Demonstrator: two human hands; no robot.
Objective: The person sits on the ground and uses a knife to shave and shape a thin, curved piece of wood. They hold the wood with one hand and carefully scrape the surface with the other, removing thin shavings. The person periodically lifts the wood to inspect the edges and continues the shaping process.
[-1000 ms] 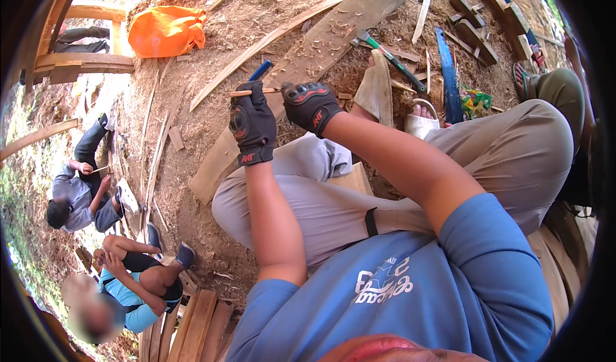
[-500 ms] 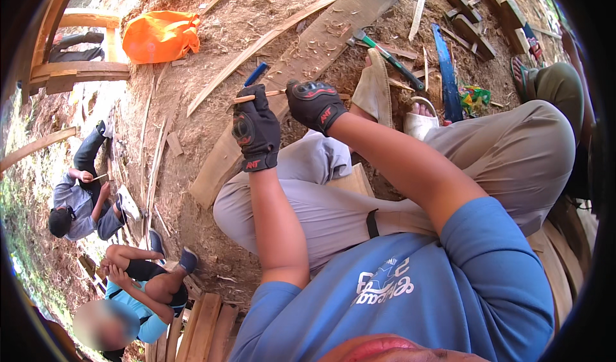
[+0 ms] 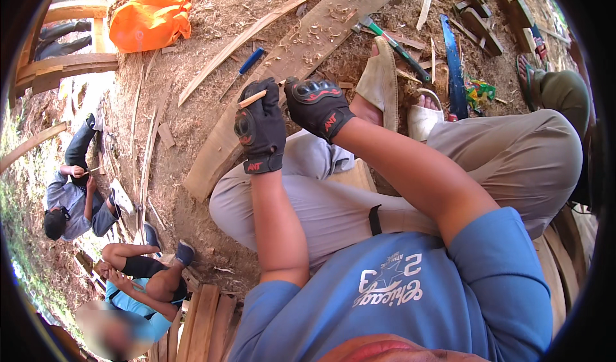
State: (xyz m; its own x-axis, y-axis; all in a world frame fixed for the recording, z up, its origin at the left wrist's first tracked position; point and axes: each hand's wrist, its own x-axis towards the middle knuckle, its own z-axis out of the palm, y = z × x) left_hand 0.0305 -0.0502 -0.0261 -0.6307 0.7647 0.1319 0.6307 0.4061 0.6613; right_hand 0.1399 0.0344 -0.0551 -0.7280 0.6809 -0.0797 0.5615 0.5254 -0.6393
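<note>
Both my hands wear black gloves with red trim and are held close together over my lap, in front of a wooden plank (image 3: 215, 147). My left hand (image 3: 261, 125) is closed around a thin, pale wooden stick (image 3: 253, 99), whose blunt end pokes out past the thumb side. Right beside it, my right hand (image 3: 316, 105) is curled, with its fingertips at the left hand's fingers. What the right hand grips is hidden behind its glove. Beyond the left hand, a blue-handled tool (image 3: 251, 60) with a thin shaft lies on the ground by the plank.
Wood shavings lie on the plank and ground. A green-handled hammer (image 3: 396, 49) and a blue strip (image 3: 452, 70) lie near my sandalled feet. Dark wood blocks (image 3: 481, 32) sit far right, an orange bag (image 3: 151, 25) far left. Two people (image 3: 77, 195) (image 3: 141, 291) sit at left.
The stick, which spanned the gap between my hands, now shows only a short end at my left hand. My hands are slightly closer together, and the whole view has shifted a little.
</note>
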